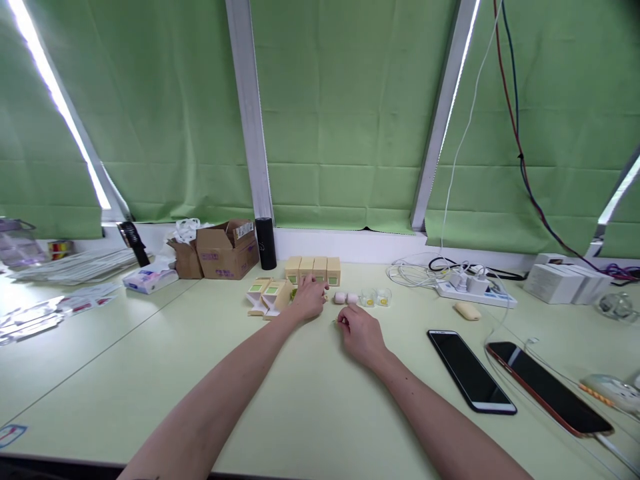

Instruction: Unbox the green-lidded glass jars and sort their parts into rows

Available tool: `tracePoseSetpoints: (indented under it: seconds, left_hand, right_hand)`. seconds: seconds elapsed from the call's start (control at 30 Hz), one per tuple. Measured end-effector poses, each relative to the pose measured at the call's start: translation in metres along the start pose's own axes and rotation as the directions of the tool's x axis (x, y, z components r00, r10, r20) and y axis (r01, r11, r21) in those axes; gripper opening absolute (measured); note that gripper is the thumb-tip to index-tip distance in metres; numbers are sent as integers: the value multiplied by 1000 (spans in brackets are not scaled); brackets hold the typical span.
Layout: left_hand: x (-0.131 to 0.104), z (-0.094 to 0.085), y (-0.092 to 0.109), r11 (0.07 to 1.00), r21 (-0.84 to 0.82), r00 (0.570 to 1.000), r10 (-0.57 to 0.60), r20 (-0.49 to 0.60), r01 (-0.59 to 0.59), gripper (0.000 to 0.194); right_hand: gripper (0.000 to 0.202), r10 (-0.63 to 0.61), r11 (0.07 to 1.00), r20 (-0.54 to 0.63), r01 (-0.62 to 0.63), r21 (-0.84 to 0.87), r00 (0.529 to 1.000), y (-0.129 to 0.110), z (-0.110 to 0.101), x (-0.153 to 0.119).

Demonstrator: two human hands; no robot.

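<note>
My left hand (310, 298) reaches over small green items just in front of a row of several closed beige boxes (313, 268); its fingers are bent down and what they touch is hidden. To its left, open beige boxes (270, 295) lie tilted on the table. My right hand (359, 330) is closer to me, with thumb and forefinger pinched on something too small to make out. Beyond it stand two small pinkish-white pieces (345, 298) and two clear cups (376, 298) with yellow spots inside.
At the back left are an open cardboard box (227, 250), a black cylinder (265, 243) and a tissue pack (150, 277). On the right lie two phones (473, 370), a power strip (477, 293), cables and white boxes (560, 283).
</note>
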State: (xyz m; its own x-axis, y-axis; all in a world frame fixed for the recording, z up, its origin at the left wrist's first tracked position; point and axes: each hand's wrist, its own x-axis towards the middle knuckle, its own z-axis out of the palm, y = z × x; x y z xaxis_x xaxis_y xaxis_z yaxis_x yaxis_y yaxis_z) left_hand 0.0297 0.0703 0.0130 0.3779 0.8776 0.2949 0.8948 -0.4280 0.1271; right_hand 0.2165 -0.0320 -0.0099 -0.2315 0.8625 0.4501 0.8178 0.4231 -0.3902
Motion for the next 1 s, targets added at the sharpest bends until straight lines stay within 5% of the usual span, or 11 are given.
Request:
tracePoseSetpoints:
  seconds: [0.43, 0.83, 1.0]
  left_hand:
    - [-1, 3, -1, 998, -41, 999, 40, -32, -41, 36]
    - [-31, -14, -19, 998, -8, 983, -62, -173, 62, 48]
    - [-33, -18, -27, 998, 48, 995, -34, -91, 38, 46]
  right_hand:
    - [17, -123, 992, -243, 117, -40, 962, 8, 11, 18]
    - [16, -89, 986, -289, 45, -159, 953, 6, 40, 73]
    - [18, -93, 975, -203, 48, -218, 975, 3, 50, 81]
